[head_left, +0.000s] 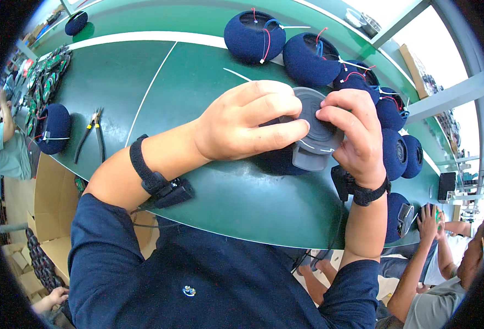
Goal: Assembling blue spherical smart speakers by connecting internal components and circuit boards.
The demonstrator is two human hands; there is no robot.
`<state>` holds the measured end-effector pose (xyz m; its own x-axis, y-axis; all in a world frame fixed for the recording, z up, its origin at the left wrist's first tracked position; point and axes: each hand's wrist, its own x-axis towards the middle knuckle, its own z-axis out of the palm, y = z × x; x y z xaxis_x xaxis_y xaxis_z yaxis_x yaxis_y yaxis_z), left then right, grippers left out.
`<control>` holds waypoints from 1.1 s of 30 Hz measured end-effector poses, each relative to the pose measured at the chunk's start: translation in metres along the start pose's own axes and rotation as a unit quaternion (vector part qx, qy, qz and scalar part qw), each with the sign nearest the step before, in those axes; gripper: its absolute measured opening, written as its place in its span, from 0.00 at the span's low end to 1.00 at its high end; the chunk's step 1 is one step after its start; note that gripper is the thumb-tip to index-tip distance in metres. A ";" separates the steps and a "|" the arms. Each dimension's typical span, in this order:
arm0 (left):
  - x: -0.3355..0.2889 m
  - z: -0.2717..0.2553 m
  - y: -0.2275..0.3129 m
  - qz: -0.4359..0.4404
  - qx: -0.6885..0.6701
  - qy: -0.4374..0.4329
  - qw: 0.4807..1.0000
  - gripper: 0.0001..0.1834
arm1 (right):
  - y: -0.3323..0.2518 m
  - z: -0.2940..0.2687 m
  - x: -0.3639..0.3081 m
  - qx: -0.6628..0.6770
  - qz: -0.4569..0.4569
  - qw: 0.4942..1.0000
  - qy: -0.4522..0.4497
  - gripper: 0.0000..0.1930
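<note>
A grey round plastic cover (314, 130) with ring-shaped ridges and a tab at its near edge is between my two hands. My left hand (261, 118) grips its left side, with curled fingers and the thumb near the rim. On the opposite side, my right hand (357, 129) has its fingertips bent onto the top face and edge. Under the cover, part of a dark blue round body (280, 163) shows; my left hand hides most of it. A thin white cable tie (236, 74) sticks out beyond my left knuckles.
Several dark blue fabric-covered round housings (313, 59) with red and blue wires line the table's far and right sides. Pliers (91, 134) and another housing (54, 129) lie left, near piled dark parts (47, 77). A co-worker's hands (429, 219) work at the right edge.
</note>
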<state>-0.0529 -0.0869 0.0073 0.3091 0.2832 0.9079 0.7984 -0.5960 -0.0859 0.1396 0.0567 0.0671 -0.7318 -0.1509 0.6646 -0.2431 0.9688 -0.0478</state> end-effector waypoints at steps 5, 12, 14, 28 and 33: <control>-0.001 0.000 0.001 0.002 0.005 0.000 1.000 0.17 | -0.004 0.000 0.000 -0.008 0.015 1.000 -0.010 0.22; -0.002 0.001 0.001 0.001 0.005 -0.005 1.000 0.17 | -0.003 -0.003 0.000 -0.007 0.019 0.999 -0.028 0.23; -0.002 0.001 0.001 -0.001 0.003 -0.007 1.000 0.18 | -0.003 -0.003 0.000 -0.008 0.021 0.999 -0.030 0.24; -0.001 0.001 0.001 -0.008 0.001 -0.004 1.000 0.18 | -0.004 0.000 -0.001 -0.002 0.041 0.999 -0.028 0.24; -0.002 0.002 0.001 -0.011 -0.001 -0.005 1.000 0.17 | -0.003 0.000 -0.001 -0.003 0.043 0.999 -0.031 0.23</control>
<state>-0.0519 -0.0869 0.0046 0.2964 0.3049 0.9051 0.8039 -0.5914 -0.0640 0.1417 0.0537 0.0666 -0.7879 -0.0789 0.6107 -0.1738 0.9799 -0.0977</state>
